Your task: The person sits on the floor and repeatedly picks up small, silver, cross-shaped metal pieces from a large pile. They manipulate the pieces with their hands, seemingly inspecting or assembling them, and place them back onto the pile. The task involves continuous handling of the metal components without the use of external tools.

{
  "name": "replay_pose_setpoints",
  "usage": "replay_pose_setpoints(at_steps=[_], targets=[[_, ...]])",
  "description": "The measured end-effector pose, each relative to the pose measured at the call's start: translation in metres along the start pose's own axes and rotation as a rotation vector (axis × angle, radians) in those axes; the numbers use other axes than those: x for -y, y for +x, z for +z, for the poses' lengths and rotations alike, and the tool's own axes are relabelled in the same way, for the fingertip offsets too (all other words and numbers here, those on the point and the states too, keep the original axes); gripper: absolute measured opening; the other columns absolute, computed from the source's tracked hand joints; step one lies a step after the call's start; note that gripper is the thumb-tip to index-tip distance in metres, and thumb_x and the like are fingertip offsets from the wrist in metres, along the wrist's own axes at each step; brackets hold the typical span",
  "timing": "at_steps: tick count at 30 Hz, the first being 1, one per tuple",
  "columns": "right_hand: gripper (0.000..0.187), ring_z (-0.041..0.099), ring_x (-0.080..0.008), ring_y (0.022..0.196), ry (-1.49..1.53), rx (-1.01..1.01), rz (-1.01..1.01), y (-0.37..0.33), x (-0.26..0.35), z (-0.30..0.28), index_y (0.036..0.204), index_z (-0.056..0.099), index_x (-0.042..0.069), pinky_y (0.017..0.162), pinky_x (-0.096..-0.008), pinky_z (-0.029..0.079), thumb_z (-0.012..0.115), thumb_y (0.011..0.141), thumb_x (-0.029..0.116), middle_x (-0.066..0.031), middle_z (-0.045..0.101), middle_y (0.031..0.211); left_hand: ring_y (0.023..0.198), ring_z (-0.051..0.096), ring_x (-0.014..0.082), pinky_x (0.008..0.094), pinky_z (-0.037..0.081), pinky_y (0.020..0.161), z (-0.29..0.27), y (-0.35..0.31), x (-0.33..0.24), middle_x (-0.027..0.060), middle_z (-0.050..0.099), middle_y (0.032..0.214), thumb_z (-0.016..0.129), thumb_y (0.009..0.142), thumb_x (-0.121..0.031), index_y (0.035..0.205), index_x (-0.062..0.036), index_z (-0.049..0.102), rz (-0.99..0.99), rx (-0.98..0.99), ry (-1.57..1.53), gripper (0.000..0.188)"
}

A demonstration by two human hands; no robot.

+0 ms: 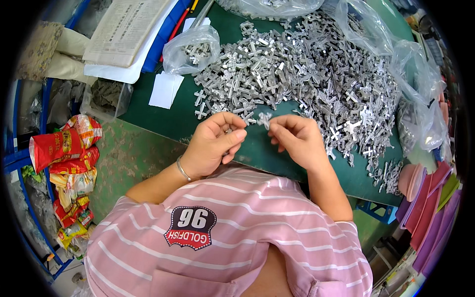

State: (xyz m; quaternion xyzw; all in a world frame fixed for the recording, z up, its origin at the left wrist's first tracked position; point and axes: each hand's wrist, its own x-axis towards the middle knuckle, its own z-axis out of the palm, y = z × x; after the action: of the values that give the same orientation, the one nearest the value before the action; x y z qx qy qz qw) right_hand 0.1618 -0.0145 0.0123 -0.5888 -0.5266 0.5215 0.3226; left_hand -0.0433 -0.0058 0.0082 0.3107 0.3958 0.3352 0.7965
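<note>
My right hand (298,139) pinches a small silver cross-shaped metal piece (264,119) between thumb and fingertips, just above the table's near edge. To its left, my left hand (217,142) is closed, the thumb pressed toward the curled fingers. A bit of grey shows between those fingers, too small to name. Beyond both hands spreads a large heap of similar silver metal pieces (262,64), many of them crosses. A few loose crosses (200,103) lie at the heap's left edge.
The table (153,119) has a green top. A clear plastic bag with metal pieces (198,52), white paper slips (166,90) and a printed sheet (123,34) lie left. Plastic bags (418,74) edge the right side. A clear tub (106,99) and red packets (67,143) are further left.
</note>
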Motion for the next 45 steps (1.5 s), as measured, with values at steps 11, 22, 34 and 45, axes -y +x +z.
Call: replay_pose_setpoints(at_steps=[11, 22, 34, 45], targets=[[0.016, 0.059, -0.0118, 0.058, 0.564, 0.191, 0.233, -0.008, 0.003, 0.002, 0.09, 0.062, -0.005, 0.048, -0.0221, 0.049, 0.059, 0.084, 0.009, -0.0087, 0.063, 0.073, 0.053, 0.046, 0.0033, 0.0157, 0.036, 0.043, 0.011, 0.005, -0.001, 0.0025, 0.055, 0.08, 0.057, 0.086, -0.009, 0.105, 0.0024, 0.056, 0.124, 0.0, 0.085, 0.022], [0.011, 0.059, -0.0174, 0.063, -0.089, -0.125, -0.619, -0.003, 0.009, 0.02, 0.081, 0.062, 0.001, 0.054, -0.0249, 0.047, 0.066, 0.071, -0.002, -0.0099, 0.062, 0.076, 0.068, 0.045, 0.0106, 0.0201, 0.039, 0.048, -0.015, 0.003, 0.004, 0.0074, 0.048, 0.087, 0.055, 0.086, -0.012, 0.102, -0.0025, 0.053, 0.155, 0.189, -0.44, 0.018], [0.033, 0.053, -0.0308, 0.075, -0.625, -0.223, -0.775, 0.03, -0.005, 0.041, 0.097, 0.052, 0.0, 0.064, -0.0371, 0.046, 0.064, 0.067, 0.002, -0.0122, 0.052, 0.082, 0.059, 0.044, 0.0092, 0.0173, 0.033, 0.039, -0.025, -0.001, -0.009, 0.0045, 0.047, 0.077, 0.05, 0.089, -0.014, 0.086, -0.0061, 0.05, 0.142, 0.077, -0.345, 0.008], [0.01, 0.056, -0.0118, 0.059, -0.144, -0.142, -0.294, 0.015, -0.003, 0.025, 0.083, 0.062, -0.002, 0.053, -0.0212, 0.046, 0.062, 0.072, -0.003, -0.008, 0.055, 0.079, 0.053, 0.049, 0.0023, 0.0153, 0.037, 0.041, -0.017, 0.01, 0.012, 0.0, 0.055, 0.08, 0.062, 0.08, -0.004, 0.097, -0.0021, 0.056, 0.285, -0.088, 0.516, 0.018]])
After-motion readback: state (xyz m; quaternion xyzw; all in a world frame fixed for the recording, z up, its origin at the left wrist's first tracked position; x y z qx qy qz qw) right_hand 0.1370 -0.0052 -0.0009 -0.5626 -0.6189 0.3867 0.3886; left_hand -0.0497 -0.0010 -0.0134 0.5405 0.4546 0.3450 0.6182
